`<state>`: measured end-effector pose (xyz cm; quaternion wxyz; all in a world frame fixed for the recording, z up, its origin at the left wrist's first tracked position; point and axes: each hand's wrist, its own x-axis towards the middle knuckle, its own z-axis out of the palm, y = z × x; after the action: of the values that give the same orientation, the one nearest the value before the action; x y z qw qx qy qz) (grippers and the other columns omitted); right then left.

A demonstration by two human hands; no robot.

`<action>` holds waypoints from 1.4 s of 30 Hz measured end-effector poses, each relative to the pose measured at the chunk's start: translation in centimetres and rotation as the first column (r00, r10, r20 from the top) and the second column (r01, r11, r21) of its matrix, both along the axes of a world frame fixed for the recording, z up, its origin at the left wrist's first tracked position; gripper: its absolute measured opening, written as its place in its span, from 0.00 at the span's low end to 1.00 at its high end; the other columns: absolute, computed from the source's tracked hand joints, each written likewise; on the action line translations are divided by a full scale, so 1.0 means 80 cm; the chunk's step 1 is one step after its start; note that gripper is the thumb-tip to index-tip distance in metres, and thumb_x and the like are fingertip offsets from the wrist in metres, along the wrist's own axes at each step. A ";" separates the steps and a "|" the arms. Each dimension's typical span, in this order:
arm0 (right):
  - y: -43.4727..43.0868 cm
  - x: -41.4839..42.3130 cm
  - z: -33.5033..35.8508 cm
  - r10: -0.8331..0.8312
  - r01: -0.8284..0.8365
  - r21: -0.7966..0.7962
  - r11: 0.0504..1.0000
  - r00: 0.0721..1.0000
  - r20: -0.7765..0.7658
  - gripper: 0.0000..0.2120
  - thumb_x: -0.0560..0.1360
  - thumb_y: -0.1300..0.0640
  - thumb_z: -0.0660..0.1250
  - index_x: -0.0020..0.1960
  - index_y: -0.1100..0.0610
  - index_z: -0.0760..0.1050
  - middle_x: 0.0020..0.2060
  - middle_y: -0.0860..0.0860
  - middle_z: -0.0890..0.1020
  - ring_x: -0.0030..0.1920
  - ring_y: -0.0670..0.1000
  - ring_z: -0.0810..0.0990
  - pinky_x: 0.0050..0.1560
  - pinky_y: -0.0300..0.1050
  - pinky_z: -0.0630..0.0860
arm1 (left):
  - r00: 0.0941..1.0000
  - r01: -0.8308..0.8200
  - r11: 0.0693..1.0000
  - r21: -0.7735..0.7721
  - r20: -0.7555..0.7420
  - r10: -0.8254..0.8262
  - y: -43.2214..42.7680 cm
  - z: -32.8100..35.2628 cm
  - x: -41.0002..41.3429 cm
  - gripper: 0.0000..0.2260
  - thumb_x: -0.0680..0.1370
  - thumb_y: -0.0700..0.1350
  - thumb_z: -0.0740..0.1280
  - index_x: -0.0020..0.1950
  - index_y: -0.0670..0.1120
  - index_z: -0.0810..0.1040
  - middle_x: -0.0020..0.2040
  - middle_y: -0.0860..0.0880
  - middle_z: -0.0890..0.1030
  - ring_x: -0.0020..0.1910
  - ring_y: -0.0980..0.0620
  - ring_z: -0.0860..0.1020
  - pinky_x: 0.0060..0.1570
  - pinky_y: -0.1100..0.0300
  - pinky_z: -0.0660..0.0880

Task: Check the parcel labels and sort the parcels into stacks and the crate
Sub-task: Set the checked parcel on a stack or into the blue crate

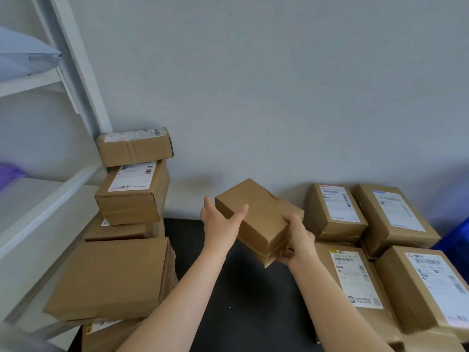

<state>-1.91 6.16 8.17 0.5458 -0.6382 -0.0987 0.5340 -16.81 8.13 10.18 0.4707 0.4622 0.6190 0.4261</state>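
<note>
A brown cardboard parcel (258, 217) is held tilted in the air above the black table (248, 295), with no label on the faces I can see. My left hand (218, 224) grips its left side, thumb on top. At the near right corner my right hand (297, 240) curls its fingers over the parcel's edge. A stack of parcels (132, 194) rises at the left by the wall. Several labelled parcels (355, 275) lie in rows at the right.
A white shelf unit (50, 189) stands at the left, with pale mailer bags (22, 54) on an upper shelf. A large plain box (111, 278) lies at the front left. A blue crate edge (454, 240) shows at the far right. The wall is close behind.
</note>
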 end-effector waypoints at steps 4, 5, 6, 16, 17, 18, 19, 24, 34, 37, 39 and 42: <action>-0.009 0.003 -0.041 0.170 -0.180 -0.113 0.977 0.981 -0.097 0.34 0.69 0.48 0.72 0.70 0.51 0.62 0.60 0.57 0.73 0.56 0.61 0.75 0.57 0.60 0.75 | 0.966 0.071 0.940 -0.335 0.260 0.020 0.000 -0.054 0.017 0.49 0.70 0.58 0.73 0.77 0.56 0.41 0.73 0.46 0.63 0.67 0.42 0.68 0.64 0.41 0.67; -0.013 0.004 -0.050 0.219 -0.235 -0.141 0.962 0.968 -0.122 0.34 0.68 0.47 0.72 0.70 0.50 0.61 0.62 0.57 0.72 0.57 0.61 0.75 0.59 0.61 0.74 | 0.964 0.077 0.929 -0.361 0.264 0.023 0.000 -0.065 0.018 0.49 0.70 0.58 0.74 0.77 0.57 0.41 0.71 0.46 0.66 0.65 0.42 0.70 0.63 0.41 0.69; -0.017 0.008 -0.058 0.258 -0.279 -0.167 0.946 0.957 -0.134 0.35 0.69 0.48 0.72 0.70 0.50 0.60 0.63 0.57 0.71 0.58 0.61 0.75 0.61 0.61 0.72 | 0.968 0.081 0.924 -0.373 0.252 0.017 0.000 -0.075 0.019 0.48 0.70 0.56 0.74 0.77 0.57 0.42 0.70 0.46 0.67 0.64 0.43 0.71 0.62 0.41 0.70; -0.020 0.034 -0.102 0.531 -0.473 -0.387 0.791 0.846 0.051 0.36 0.67 0.49 0.73 0.71 0.56 0.64 0.61 0.54 0.71 0.61 0.56 0.70 0.62 0.50 0.69 | 0.991 0.124 0.925 -0.359 -0.011 -0.137 0.002 -0.124 0.026 0.46 0.71 0.51 0.75 0.78 0.51 0.46 0.72 0.47 0.64 0.69 0.44 0.66 0.66 0.46 0.66; -0.019 0.035 -0.106 0.536 -0.470 -0.390 0.792 0.841 0.073 0.35 0.68 0.49 0.73 0.70 0.57 0.64 0.61 0.53 0.71 0.61 0.56 0.70 0.62 0.50 0.69 | 0.989 0.135 0.927 -0.349 -0.010 -0.148 0.003 -0.126 0.027 0.46 0.71 0.50 0.75 0.78 0.50 0.47 0.72 0.47 0.64 0.69 0.44 0.66 0.67 0.46 0.66; -0.015 0.038 -0.110 0.542 -0.470 -0.397 0.788 0.836 0.087 0.35 0.68 0.49 0.72 0.71 0.57 0.64 0.60 0.53 0.71 0.62 0.55 0.70 0.62 0.49 0.68 | 0.988 0.142 0.926 -0.350 -0.010 -0.155 0.005 -0.131 0.030 0.45 0.71 0.49 0.75 0.78 0.50 0.48 0.72 0.47 0.65 0.69 0.45 0.67 0.67 0.46 0.67; -0.012 0.040 -0.112 0.549 -0.471 -0.401 0.786 0.829 0.104 0.35 0.69 0.49 0.72 0.71 0.57 0.63 0.60 0.53 0.72 0.62 0.55 0.70 0.61 0.49 0.68 | 0.987 0.147 0.925 -0.351 -0.011 -0.162 0.005 -0.133 0.031 0.44 0.71 0.47 0.75 0.78 0.50 0.49 0.72 0.47 0.66 0.69 0.45 0.67 0.67 0.47 0.67; 0.001 0.044 -0.116 0.648 -0.521 -0.425 0.741 0.719 0.249 0.36 0.72 0.50 0.70 0.74 0.58 0.60 0.65 0.54 0.71 0.63 0.54 0.72 0.62 0.47 0.71 | 0.984 0.159 0.913 -0.375 -0.019 -0.180 0.010 -0.144 0.031 0.39 0.72 0.44 0.74 0.76 0.49 0.54 0.70 0.47 0.68 0.68 0.46 0.68 0.65 0.49 0.68; 0.041 0.040 -0.119 0.665 -0.544 -0.384 0.746 0.626 0.406 0.38 0.74 0.50 0.68 0.77 0.57 0.52 0.71 0.54 0.65 0.69 0.56 0.67 0.64 0.48 0.68 | 0.982 0.162 0.902 -0.401 -0.021 -0.186 0.035 -0.153 0.037 0.37 0.72 0.47 0.74 0.75 0.48 0.57 0.68 0.48 0.71 0.66 0.47 0.70 0.62 0.52 0.68; 0.050 0.041 -0.119 0.675 -0.556 -0.384 0.737 0.609 0.416 0.38 0.75 0.49 0.67 0.77 0.57 0.52 0.71 0.54 0.65 0.69 0.55 0.67 0.64 0.47 0.68 | 0.983 0.148 0.899 -0.413 -0.038 -0.179 0.041 -0.158 0.040 0.39 0.72 0.49 0.74 0.75 0.48 0.55 0.67 0.48 0.71 0.65 0.47 0.71 0.61 0.53 0.69; 0.057 0.043 -0.122 0.678 -0.559 -0.384 0.735 0.606 0.415 0.38 0.75 0.49 0.68 0.77 0.57 0.52 0.71 0.54 0.65 0.69 0.55 0.67 0.64 0.47 0.68 | 0.985 0.137 0.899 -0.417 -0.041 -0.169 0.047 -0.160 0.042 0.40 0.72 0.50 0.74 0.76 0.48 0.54 0.67 0.48 0.71 0.64 0.47 0.71 0.59 0.55 0.69; 0.062 0.042 -0.124 0.687 -0.562 -0.394 0.727 0.605 0.403 0.40 0.74 0.47 0.69 0.77 0.57 0.52 0.71 0.54 0.65 0.69 0.55 0.68 0.65 0.48 0.68 | 0.984 0.133 0.891 -0.433 -0.047 -0.170 0.054 -0.161 0.043 0.41 0.71 0.50 0.74 0.76 0.48 0.53 0.68 0.48 0.70 0.65 0.47 0.70 0.61 0.52 0.69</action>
<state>1.48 11.10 -1.79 0.1977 -0.7398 -0.3996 0.5039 -13.33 12.47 -2.69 0.5660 0.4118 0.6788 0.2219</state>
